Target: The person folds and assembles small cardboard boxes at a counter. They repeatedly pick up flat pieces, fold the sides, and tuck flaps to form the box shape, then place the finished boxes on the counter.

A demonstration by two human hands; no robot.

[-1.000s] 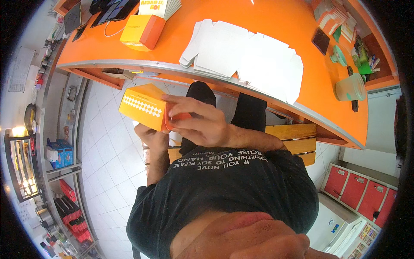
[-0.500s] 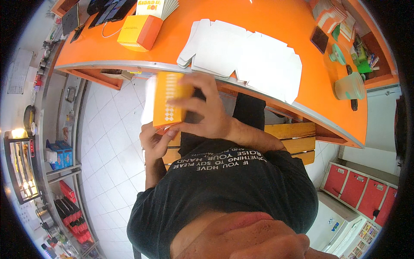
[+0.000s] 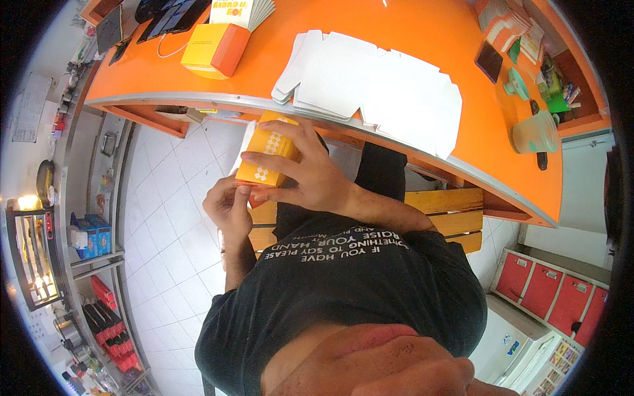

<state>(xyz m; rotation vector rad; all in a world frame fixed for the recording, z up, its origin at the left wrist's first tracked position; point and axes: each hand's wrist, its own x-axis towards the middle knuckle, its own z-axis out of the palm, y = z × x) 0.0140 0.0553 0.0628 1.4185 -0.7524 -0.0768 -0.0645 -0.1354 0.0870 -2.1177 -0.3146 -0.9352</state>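
Between my hands, in front of the table's near edge, is a yellow and orange cardboard box (image 3: 269,142) with a white pattern and a white flap on its left side. My right hand (image 3: 304,162) wraps over its right side, fingers spread across the patterned face and thumb underneath. At the box's lower end, my left hand (image 3: 228,206) pinches an orange-red flap with thumb and fingers. A stack of flat white box blanks (image 3: 389,92) lies on the table just beyond. Farther left stands a folded yellow and orange box (image 3: 214,51).
The orange table (image 3: 290,20) curves around in front of me. On its right are a dark phone (image 3: 489,62), a green lid (image 3: 516,82) and a translucent green cup (image 3: 536,133). Printed cards (image 3: 241,12) stand at the back left. A wooden slatted bench (image 3: 446,210) is below.
The box has tilted and shifted slightly to the right, its top leaning right. My left hand has moved a little left along its lower end, and my right fingers have spread over its face.
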